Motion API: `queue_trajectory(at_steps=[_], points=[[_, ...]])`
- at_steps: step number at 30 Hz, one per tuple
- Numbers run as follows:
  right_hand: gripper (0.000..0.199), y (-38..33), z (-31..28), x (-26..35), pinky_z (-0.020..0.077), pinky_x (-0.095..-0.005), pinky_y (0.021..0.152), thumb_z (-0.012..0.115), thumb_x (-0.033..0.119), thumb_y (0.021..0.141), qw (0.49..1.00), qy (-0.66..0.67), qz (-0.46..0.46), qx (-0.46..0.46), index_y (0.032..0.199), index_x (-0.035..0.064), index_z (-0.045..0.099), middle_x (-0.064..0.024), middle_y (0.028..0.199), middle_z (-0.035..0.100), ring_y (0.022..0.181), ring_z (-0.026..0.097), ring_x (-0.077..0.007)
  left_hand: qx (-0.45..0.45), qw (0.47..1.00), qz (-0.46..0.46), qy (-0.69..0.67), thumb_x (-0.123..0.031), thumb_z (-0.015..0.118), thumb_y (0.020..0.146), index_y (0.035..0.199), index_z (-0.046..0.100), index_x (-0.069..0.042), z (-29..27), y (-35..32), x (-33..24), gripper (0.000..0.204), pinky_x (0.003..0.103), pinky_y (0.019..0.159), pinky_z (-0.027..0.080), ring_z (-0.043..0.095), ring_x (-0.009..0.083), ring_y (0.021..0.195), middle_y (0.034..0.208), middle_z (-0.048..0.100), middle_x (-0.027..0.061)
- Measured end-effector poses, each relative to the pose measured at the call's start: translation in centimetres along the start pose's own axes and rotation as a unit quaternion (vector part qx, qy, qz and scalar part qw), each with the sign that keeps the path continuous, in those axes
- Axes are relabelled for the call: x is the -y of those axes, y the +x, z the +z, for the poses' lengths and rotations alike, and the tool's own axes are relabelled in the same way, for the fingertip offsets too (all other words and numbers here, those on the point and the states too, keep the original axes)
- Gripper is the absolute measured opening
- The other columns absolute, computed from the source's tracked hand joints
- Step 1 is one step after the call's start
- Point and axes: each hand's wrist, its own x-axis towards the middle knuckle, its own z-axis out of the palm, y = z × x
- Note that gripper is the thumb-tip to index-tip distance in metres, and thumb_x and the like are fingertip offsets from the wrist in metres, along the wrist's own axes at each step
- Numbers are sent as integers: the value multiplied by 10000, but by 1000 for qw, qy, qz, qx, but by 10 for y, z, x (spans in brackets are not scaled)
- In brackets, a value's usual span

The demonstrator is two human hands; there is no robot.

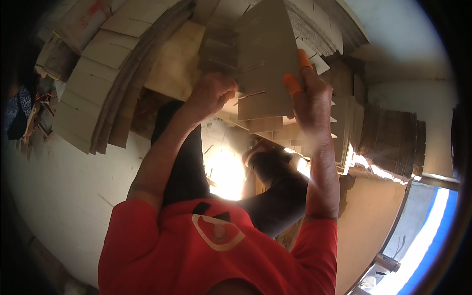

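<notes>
A flat, grey-brown slotted cardboard piece [268,64] stands up in front of me, its lower end toward my body. Along its right edge my right hand [314,96] is closed on it, with orange covers on the thumb and a finger. My left hand [214,93] is curled shut beside the piece's lower left edge, close to a dark slit. Whatever its fingertips hold, if anything, is hidden. More cardboard pieces [219,46] show behind the left side of the upright one, in shadow.
Long rows of stacked slotted cardboard [105,64] lie at the left. Another stack [319,24] is at the far right, and brown bundled cardboard [388,140] stands at the right. Bright sunlight falls on the floor [223,167] between my legs. A blue-edged opening [437,221] is at lower right.
</notes>
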Motion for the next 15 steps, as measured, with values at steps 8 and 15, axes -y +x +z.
queue_trajectory(at_steps=[8, 15], points=[[474, -9, 14, -10, 365, -233, 391, 536, 28, 902, 999, 12, -29, 3, 1361, 5, 421, -4, 559, 495, 437, 412, -37, -7, 1000, 11, -13, 9, 671, 719, 814, 625, -20, 0, -1, -1, 110, 376, 618, 467, 579, 284, 707, 731, 617, 118], [507, -4, 43, -25, 382, -262, 377, 535, -1, 873, 998, -27, -44, 43, 1363, 8, 406, -41, 540, 521, 399, 453, -76, -11, 1000, 4, 14, 20, 684, 716, 829, 628, -18, 2, -2, -1, 132, 376, 614, 466, 577, 284, 708, 732, 592, 115]])
